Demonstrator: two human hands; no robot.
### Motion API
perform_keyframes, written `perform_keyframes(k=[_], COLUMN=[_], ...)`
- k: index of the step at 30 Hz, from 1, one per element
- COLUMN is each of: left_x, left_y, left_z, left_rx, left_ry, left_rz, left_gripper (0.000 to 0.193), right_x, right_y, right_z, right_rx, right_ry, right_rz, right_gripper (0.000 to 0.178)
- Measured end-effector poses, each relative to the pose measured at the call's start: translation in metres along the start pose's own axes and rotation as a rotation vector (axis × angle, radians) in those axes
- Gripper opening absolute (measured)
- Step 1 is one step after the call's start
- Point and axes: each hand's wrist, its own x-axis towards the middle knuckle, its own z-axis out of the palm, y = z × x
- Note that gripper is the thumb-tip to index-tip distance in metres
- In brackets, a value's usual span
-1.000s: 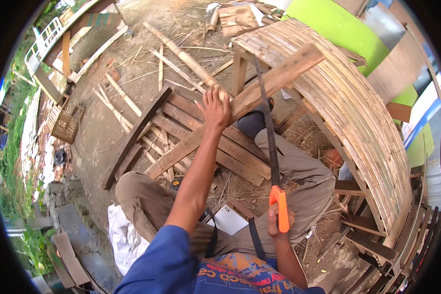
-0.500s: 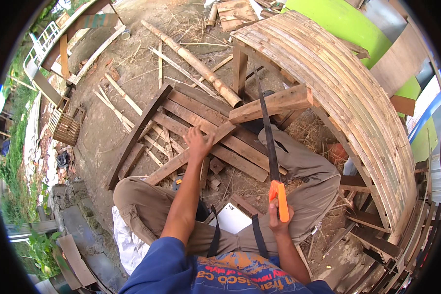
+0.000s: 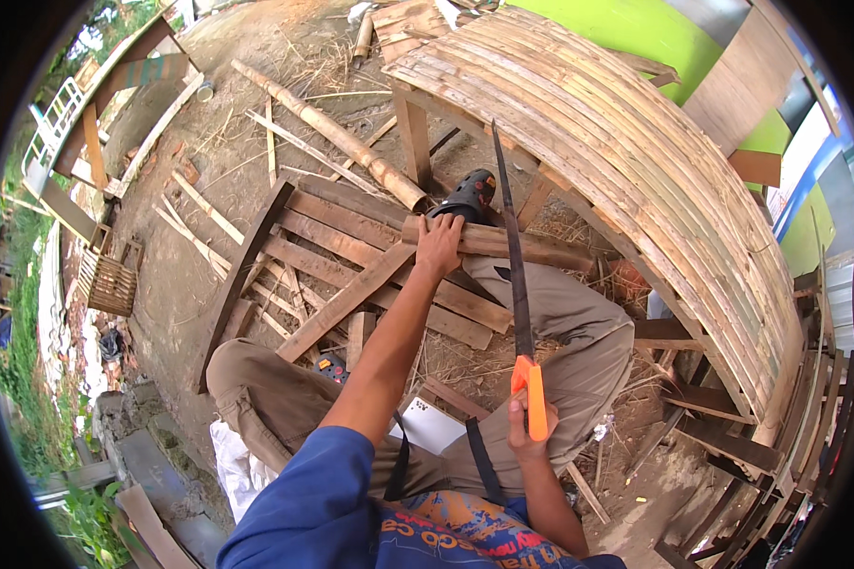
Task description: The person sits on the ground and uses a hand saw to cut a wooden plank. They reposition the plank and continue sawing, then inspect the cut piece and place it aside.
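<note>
My right hand (image 3: 531,427) is closed round the orange handle of a handsaw (image 3: 520,284). Its long dark blade points away from me, and its middle passes in front of a short wooden beam (image 3: 550,248). I cannot tell whether the teeth touch the wood. Over the beam's left end, the fingers of my left hand (image 3: 439,245) are wrapped, beside my black clog (image 3: 469,197). Under and left of that hand lies a slatted wooden frame (image 3: 337,228), with a diagonal wooden bar (image 3: 346,302) across it.
A bamboo-slat bench (image 3: 617,142) curves along the right. Beyond the frame lie a bamboo pole (image 3: 327,133) and loose thin strips on the dirt. A white board (image 3: 432,427) lies between my legs. At the left are a slatted crate (image 3: 109,280) and a low block wall (image 3: 157,446).
My left hand has moved from the diagonal bar to the beam's left end. The beam has turned and now lies more level. The saw stays in my right hand.
</note>
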Motion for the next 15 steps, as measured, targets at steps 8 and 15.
perform_keyframes(k=[8, 15], left_x=[-0.017, -0.023], left_y=[0.009, 0.043], left_z=[-0.041, -0.121], left_rx=[0.222, 0.459], left_ry=[-0.020, -0.080], left_rz=[0.103, 0.116], left_gripper=[0.051, 0.034], right_x=[-0.024, -0.022], right_y=[0.021, 0.020], right_z=[-0.014, -0.007], right_rx=[0.029, 0.385], right_ry=[0.030, 0.054], right_rz=[0.223, 0.250], right_gripper=[0.019, 0.018])
